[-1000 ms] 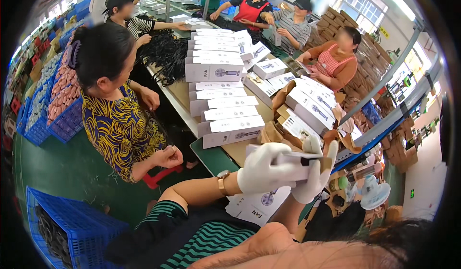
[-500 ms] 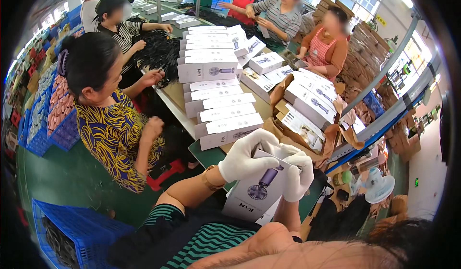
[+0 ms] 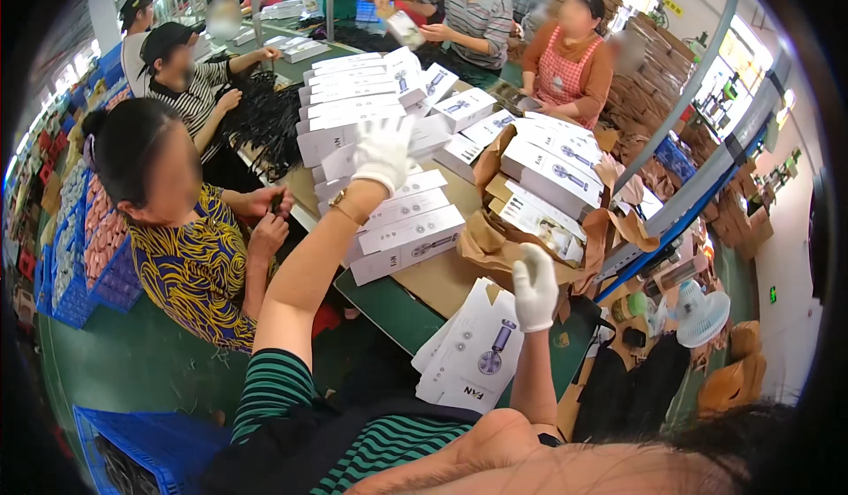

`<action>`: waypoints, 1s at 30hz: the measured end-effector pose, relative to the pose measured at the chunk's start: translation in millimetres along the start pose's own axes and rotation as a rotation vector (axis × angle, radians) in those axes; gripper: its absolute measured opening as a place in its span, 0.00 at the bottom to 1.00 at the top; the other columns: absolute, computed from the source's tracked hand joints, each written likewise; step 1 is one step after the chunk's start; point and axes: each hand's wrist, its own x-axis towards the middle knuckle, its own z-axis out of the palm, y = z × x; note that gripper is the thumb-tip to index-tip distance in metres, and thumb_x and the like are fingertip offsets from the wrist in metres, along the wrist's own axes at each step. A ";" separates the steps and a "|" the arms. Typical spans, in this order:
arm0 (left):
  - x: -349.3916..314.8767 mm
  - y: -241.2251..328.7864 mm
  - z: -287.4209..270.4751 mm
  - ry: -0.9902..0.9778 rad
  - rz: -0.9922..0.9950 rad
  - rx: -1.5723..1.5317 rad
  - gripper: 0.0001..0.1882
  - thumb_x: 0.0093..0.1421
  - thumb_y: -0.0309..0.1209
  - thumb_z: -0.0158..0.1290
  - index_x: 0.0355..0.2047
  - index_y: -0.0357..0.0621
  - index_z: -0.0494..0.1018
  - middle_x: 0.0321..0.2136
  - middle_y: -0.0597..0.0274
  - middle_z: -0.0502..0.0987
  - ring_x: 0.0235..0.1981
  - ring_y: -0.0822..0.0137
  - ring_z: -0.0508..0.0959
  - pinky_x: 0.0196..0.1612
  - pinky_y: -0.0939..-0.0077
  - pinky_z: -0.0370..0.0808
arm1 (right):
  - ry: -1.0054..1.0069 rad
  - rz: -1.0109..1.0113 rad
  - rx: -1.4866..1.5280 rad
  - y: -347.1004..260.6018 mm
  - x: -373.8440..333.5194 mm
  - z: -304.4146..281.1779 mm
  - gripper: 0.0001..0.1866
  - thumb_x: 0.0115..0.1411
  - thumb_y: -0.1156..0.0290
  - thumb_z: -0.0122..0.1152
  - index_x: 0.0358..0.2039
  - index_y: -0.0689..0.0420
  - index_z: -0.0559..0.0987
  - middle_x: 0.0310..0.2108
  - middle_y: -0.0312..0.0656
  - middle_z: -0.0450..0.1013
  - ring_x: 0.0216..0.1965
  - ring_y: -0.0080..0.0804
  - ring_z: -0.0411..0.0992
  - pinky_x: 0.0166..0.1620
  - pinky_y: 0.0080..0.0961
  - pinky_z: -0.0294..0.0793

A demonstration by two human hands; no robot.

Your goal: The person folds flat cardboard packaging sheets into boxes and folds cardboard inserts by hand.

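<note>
half a second ago both gloved hands held a white fan box near the lap; now the left hand (image 3: 382, 151) has let go and stretches out, fingers spread, onto the stack of white boxes (image 3: 402, 230) on the table (image 3: 393, 305). the right hand (image 3: 534, 287) alone grips the flat white carton (image 3: 473, 354) near the table's edge.
</note>
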 end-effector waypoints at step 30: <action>-10.0 -13.9 203.5 -0.117 -0.084 0.368 0.24 0.65 0.32 0.40 0.62 0.57 0.63 0.63 0.58 0.63 0.65 0.52 0.60 0.66 0.35 0.45 | -0.114 -0.153 -0.711 88.4 -75.6 -44.0 0.16 0.57 0.66 0.61 0.45 0.54 0.79 0.50 0.43 0.72 0.56 0.51 0.64 0.58 0.44 0.65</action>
